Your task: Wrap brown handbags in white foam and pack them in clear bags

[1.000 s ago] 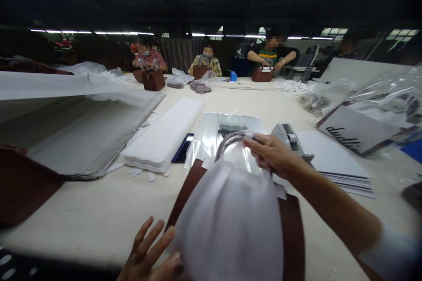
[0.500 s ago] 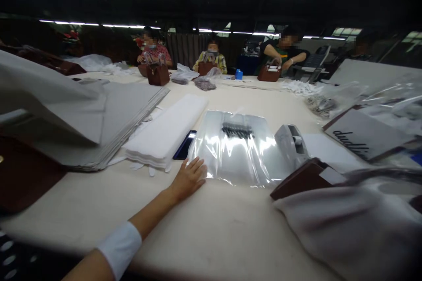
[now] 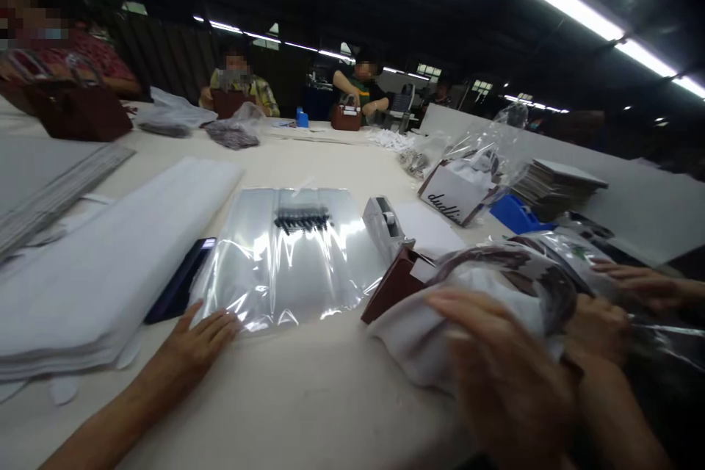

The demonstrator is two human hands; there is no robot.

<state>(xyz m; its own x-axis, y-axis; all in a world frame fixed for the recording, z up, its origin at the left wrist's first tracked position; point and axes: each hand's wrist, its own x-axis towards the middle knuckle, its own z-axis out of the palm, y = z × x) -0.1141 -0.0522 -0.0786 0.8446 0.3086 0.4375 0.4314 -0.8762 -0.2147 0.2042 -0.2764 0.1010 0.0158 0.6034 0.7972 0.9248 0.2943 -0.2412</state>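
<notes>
My left hand [image 3: 201,345] lies open and flat at the lower left corner of a stack of clear plastic bags [image 3: 308,272] with dark print, fingertips touching its edge. Large in the foreground on the right, my right hand [image 3: 507,374] is somewhat blurred, its fingers stretched out in front of a brown handbag [image 3: 393,283] partly covered by a white cloth [image 3: 410,341]. Whether it touches the cloth cannot be made out. A tape dispenser [image 3: 382,220] stands against the right side of the plastic stack.
A co-worker's hands [image 3: 600,323] work at a plastic-wrapped item on the right. Folded white sheets [image 3: 126,250] and a dark phone [image 3: 179,283] lie at left. A bagged handbag [image 3: 460,187], blue object [image 3: 518,213] and stacked boards [image 3: 556,187] stand at back right. People sit across the table [image 3: 324,158].
The view has swung right, so things have shifted left. My right hand and the co-worker's hands have come into view. My left hand remains by the plastic stack's corner.
</notes>
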